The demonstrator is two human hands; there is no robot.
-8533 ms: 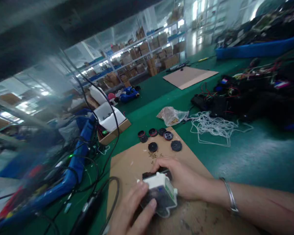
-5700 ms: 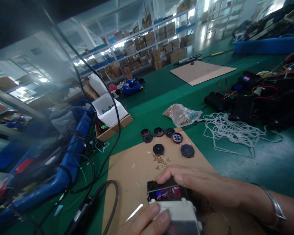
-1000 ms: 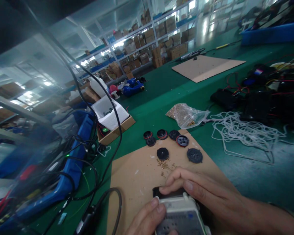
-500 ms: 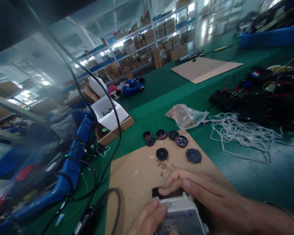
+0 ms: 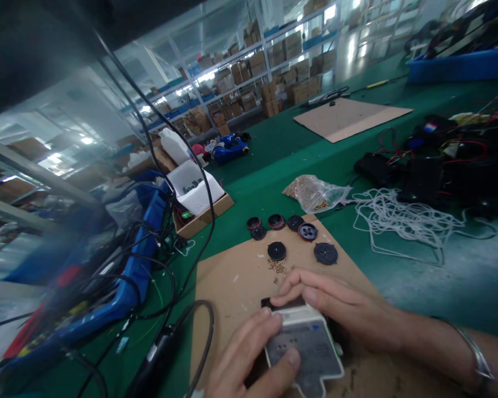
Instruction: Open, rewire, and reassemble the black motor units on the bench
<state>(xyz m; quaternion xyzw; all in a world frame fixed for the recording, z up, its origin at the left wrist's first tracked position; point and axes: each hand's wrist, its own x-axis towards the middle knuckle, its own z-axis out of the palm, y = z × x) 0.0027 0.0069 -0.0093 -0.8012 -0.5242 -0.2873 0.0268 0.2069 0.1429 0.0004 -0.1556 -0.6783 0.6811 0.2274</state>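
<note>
White, plastic-looking, the casing [image 5: 309, 349] should be light, stiff, slick; I'd hold its sides. Over the cardboard [image 5: 222, 293], toward the desk [image 5: 269, 171]'s near edge, fingers of my left hand [image 5: 247, 356] grasp it; my right hand [image 5: 351, 309] half-covers a black part [image 5: 266, 302], grip unclear.

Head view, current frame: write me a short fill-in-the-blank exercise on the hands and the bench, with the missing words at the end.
1. The left hand has its thumb on the ____ face of the white-rimmed case.
2. A silver bracelet shows at the ____ of the right hand.
3. The small brass-colored screws lie loose on a brown sheet made of ____.
4. The tangled white cord lies on a tabletop colored ____.

Missing words: gray; wrist; cardboard; green.
</note>
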